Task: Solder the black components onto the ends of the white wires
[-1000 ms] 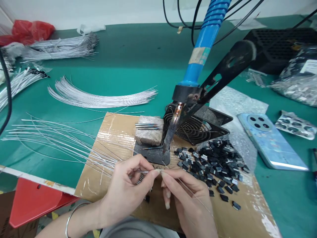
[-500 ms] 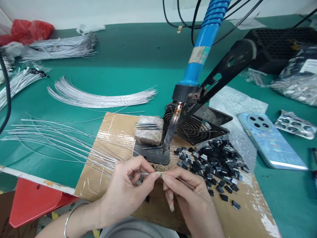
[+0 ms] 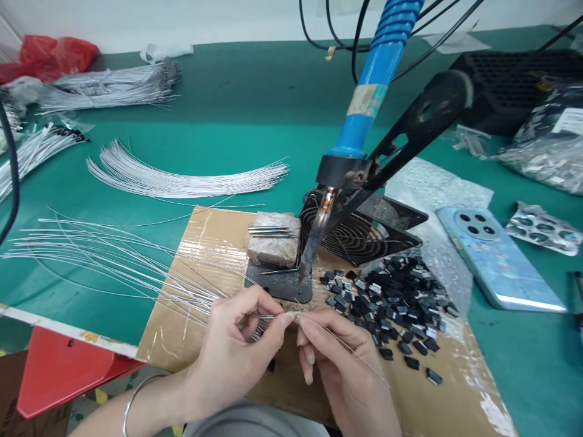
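My left hand (image 3: 237, 352) pinches a bundle of thin silver wires (image 3: 113, 261) that fan out to the left over the cardboard sheet (image 3: 204, 237). My right hand (image 3: 341, 364) pinches a single thin wire (image 3: 350, 355) that runs back over its knuckles. The fingertips of both hands meet just in front of the tip of the blue-handled soldering iron (image 3: 364, 109), which rests tilted in its black stand (image 3: 282, 282). A pile of small black components (image 3: 392, 297) lies right of the hands.
A stone block (image 3: 274, 240) with metal pins sits beside the iron. A small black fan (image 3: 359, 233), a blue phone (image 3: 496, 255), more wire bundles (image 3: 182, 179) on the green mat, bagged parts (image 3: 546, 152) far right, and a red tray (image 3: 64, 370) at lower left.
Both hands stay pinched together near the iron's tip; the right hand's fingers shift slightly, and the single wire moves a little with them.
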Motion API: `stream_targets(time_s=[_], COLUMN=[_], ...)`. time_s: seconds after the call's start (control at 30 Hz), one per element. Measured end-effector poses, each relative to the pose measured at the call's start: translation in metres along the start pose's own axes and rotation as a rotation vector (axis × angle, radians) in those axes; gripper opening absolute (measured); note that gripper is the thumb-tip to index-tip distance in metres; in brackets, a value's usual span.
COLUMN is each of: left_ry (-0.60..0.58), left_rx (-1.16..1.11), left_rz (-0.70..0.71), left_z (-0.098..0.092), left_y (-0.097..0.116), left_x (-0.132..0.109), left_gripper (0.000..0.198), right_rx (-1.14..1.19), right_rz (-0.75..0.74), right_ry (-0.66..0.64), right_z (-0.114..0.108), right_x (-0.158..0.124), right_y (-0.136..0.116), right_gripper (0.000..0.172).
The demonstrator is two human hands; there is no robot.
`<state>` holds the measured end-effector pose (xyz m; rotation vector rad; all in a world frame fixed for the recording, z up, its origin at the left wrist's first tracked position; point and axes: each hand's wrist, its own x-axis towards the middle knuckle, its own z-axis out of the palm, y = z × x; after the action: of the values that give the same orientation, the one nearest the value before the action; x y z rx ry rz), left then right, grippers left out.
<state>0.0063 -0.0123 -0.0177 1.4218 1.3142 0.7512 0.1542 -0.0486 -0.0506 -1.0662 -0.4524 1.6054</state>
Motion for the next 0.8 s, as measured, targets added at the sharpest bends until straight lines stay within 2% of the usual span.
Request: stream_targets(time_s=[0.33, 0.47, 0.53, 0.63, 0.67, 0.73, 0.8], left_ry=[0.027, 0.023, 0.024, 0.017, 0.011, 0.002, -0.006], left_rx=[-0.086, -0.112, -0.108, -0.105, -0.101, -0.084, -0.063], left_rz=[-0.062, -0.105, -0.120, -0.144, -0.147, -0.139, -0.122], left_z=[0.005, 0.003, 0.000, -0.003, -0.004, -0.004, -0.004], left_y=[-0.002, 0.000, 0.000, 0.000, -0.001, -0.002, -0.002], left_x=[0.000, 0.002, 0.003, 0.005, 0.005, 0.005, 0.005], left_gripper=[0.019, 0.019, 0.018, 0.017, 0.017, 0.017, 0.016], right_rx=[0.058, -0.018, -0.204, -0.612, -0.746, -0.989, -1.198], right_rz=[0.002, -0.044, -0.181, -0.404, -0.451, -0.563, -0.681], right_ry=[0.115, 0.106, 0.150, 0.437, 0.488, 0.483, 0.393], right_z=[0.015, 0.003, -0.010, -0.033, -0.039, -0.048, -0.052], right_x=[-0.008, -0.009, -0.011, -0.012, -0.011, -0.007, 0.000], right_y=[0.006, 0.007, 0.001, -0.014, -0.018, -0.026, -0.028], right_gripper=[0.012, 0.019, 0.025, 0.014, 0.012, 0.012, 0.013])
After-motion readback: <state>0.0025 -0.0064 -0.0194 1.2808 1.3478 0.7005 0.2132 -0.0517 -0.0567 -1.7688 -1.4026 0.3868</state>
